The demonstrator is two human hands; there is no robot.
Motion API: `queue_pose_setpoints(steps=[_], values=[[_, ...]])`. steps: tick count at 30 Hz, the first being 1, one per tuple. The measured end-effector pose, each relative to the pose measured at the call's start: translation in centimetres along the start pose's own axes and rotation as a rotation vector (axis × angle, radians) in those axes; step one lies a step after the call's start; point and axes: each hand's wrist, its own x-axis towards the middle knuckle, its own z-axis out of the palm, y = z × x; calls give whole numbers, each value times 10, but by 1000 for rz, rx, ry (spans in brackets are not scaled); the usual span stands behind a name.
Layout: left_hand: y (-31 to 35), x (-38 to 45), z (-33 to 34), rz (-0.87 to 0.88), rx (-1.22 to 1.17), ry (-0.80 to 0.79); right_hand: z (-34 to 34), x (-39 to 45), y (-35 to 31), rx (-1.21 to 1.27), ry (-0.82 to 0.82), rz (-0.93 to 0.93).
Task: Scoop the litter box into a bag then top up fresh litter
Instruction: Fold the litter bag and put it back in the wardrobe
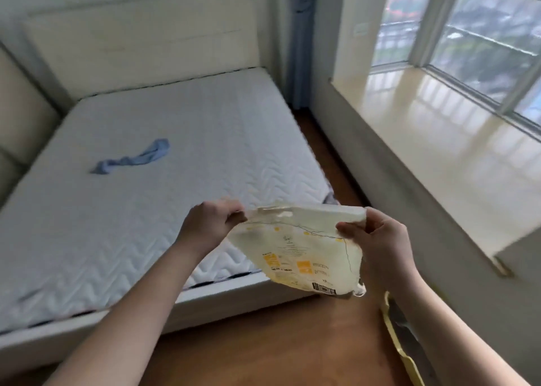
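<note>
Both hands hold a flat cream litter bag (298, 251) at 5 o'clock, above a bare mattress's (146, 166) corner; left hand (212, 224) pinches its top-left corner, right hand (371, 239) its top-right

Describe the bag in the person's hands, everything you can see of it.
The bag is a flat, cream, plastic-looking pouch printed with yellow blocks, small text and a barcode near its lower corner. It looks limp and nearly empty, with a cut-out handle slot near its top edge. It hangs tilted above the wooden floor by the bed's foot; the left hand and right hand pinch its top corners.
</note>
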Motion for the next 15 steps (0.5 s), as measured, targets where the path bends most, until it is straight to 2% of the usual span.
queue_pose_setpoints(steps=[4, 6, 8, 9, 10, 13, 15], values=[[-76, -97, -38, -308, -138, 50, 71, -21, -34, -59, -128, -79], [-108, -147, -55, -539, -455, 146, 110, -37, -51, -65, -189, -82], [-135, -190, -70, -757, -798, 323, 147, -54, -69, 13, -252, -65], [-145, -211, -75, -826, -875, 393, 165, -63, -78, 67, -286, -55], [-154, -231, -81, -870, -907, 428, 183, -71, -86, 118, -318, -49], [-165, -280, -99, -939, -962, 365, 235, -94, -110, 219, -397, -55], [-177, -309, -116, -1007, -935, 430, 272, -109, -124, 250, -472, -68]])
